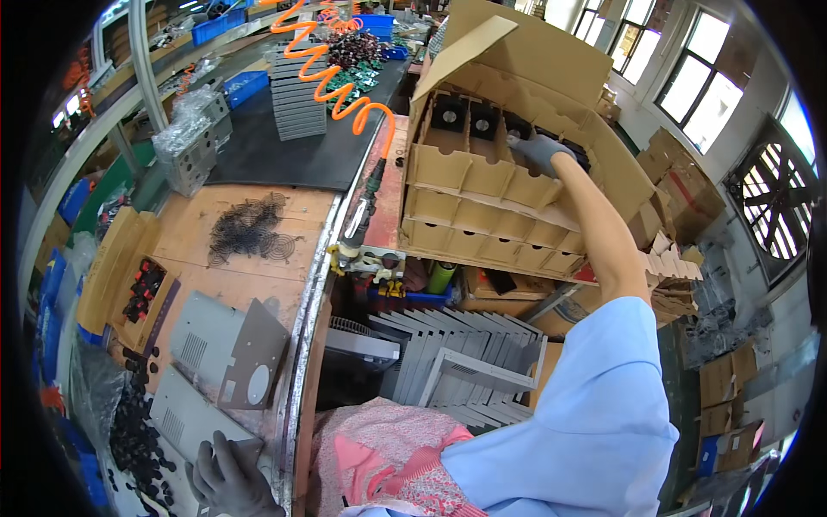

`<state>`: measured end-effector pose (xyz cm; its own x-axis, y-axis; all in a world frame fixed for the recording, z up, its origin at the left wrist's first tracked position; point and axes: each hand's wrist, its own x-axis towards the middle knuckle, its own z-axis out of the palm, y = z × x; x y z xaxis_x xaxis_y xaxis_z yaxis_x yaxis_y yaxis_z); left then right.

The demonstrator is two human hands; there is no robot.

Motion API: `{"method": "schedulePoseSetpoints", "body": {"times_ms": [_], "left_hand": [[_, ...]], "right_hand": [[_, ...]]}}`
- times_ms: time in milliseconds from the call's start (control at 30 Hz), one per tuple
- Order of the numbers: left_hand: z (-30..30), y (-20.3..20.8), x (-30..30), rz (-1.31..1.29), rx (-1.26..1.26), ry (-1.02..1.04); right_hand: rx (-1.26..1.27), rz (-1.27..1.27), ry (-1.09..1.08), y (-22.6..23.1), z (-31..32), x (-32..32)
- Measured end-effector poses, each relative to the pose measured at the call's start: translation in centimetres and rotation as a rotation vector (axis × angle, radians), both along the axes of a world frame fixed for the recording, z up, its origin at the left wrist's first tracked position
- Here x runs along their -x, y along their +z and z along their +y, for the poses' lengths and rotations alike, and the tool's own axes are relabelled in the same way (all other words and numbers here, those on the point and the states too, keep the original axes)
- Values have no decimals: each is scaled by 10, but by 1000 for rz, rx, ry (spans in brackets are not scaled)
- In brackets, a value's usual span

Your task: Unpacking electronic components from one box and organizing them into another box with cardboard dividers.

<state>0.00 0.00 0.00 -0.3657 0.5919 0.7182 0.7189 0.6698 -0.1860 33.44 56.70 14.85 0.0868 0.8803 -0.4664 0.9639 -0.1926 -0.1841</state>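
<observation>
My right hand (544,153), in a grey glove, reaches into a divided cardboard box (482,175). Its fingers are closed at the edge of a black fan (517,123), partly hidden by the hand. More square black fans (484,121) stand in the slots to its left. Down at the lower left, my left hand (226,479), also gloved in grey, rests on the end of a flat grey metal panel (191,415) with its fingers apart. A bent grey metal casing (233,345) with a round hole stands just beyond that panel.
Black wire fan guards (250,231) lie on the bench near a black mat (267,164). A pneumatic screwdriver (366,202) hangs from an orange coiled hose. Grey metal frames (465,362) are stacked below the box. Small black caps (138,431) are strewn at the left.
</observation>
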Motion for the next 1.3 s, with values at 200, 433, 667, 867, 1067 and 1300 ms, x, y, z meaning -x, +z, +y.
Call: {"method": "schedulePoseSetpoints", "body": {"times_ms": [200, 433, 667, 867, 1067, 1300], "left_hand": [[2, 3, -3, 35, -12, -16], [1, 3, -5, 33, -1, 2], [0, 7, -3, 48, 8, -19], [0, 5, -1, 31, 9, -32], [0, 6, -5, -11, 17, -32], [-1, 5, -5, -3, 23, -10]], "right_hand": [[-323, 400, 26, -12, 0, -6], [-379, 32, 18, -21, 15, 1], [-715, -172, 54, 0, -1, -5], [-806, -280, 94, -11, 5, -9], [-969, -191, 93, -12, 13, -27], [-509, 217, 380, 4, 33, -32]]}}
